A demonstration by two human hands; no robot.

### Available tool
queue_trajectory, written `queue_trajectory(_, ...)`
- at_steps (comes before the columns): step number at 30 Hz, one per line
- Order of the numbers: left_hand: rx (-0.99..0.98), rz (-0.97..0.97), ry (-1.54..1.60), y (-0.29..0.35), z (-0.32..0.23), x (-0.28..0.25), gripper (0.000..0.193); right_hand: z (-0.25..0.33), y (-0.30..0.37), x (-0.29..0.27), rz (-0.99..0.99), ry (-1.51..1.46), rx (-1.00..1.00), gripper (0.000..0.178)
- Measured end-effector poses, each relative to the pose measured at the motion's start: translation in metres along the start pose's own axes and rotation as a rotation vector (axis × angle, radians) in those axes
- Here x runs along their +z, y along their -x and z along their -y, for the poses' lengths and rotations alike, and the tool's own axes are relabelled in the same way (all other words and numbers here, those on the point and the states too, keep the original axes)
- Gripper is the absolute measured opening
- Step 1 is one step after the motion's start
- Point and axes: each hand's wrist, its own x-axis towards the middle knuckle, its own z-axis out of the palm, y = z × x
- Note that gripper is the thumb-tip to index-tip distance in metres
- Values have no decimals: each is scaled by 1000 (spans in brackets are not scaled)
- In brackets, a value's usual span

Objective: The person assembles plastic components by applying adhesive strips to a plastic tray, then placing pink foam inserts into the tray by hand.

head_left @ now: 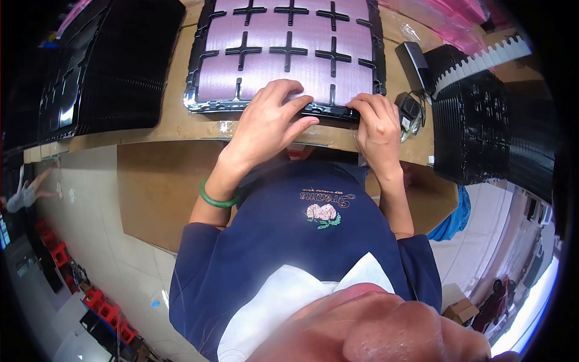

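A black plastic tray point(194, 107) with cross-shaped dividers lies in front of me, with pale pink-lilac foam-like sheeting point(265, 69) showing between the dividers. My left hand point(271, 120) rests over the tray's near edge, left of the corner, fingers apart, fingertips on the sheeting and the thumb just outside the rim. At the near right corner, my right hand point(380, 123) has its fingers curled and pressed together on the rim. Its palm side is hidden, so the exact grip there shows only in part. A green bangle point(217, 194) circles my left wrist.
Stacked black trays stand left point(120, 78) and right point(470, 127) on the cardboard-covered table point(175, 130). Beside the right stack are a black box point(415, 66), a small black device point(411, 108) with a cord, and a white toothed strip point(482, 62). Pink plastic wrap point(446, 21) lies behind.
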Motion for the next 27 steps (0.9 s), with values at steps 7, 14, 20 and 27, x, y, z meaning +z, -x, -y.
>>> queue_trajectory(7, -67, -244, -257, 16, 27, -14, 42, -4, -5, 4, -91, 45, -39, 30)
queue_trajectory(14, -219, -251, -471, 45, 49, -44, 30, 0, -7, 4, -111, -2, -27, 24)
queue_trajectory(20, -121, -276, -405, 41, 51, -52, 20, -3, -9, 5, -85, -31, -3, 20)
queue_trajectory(27, -238, -174, -405, 40, 47, -59, 17, -7, -7, 4, -84, -39, -9, 25)
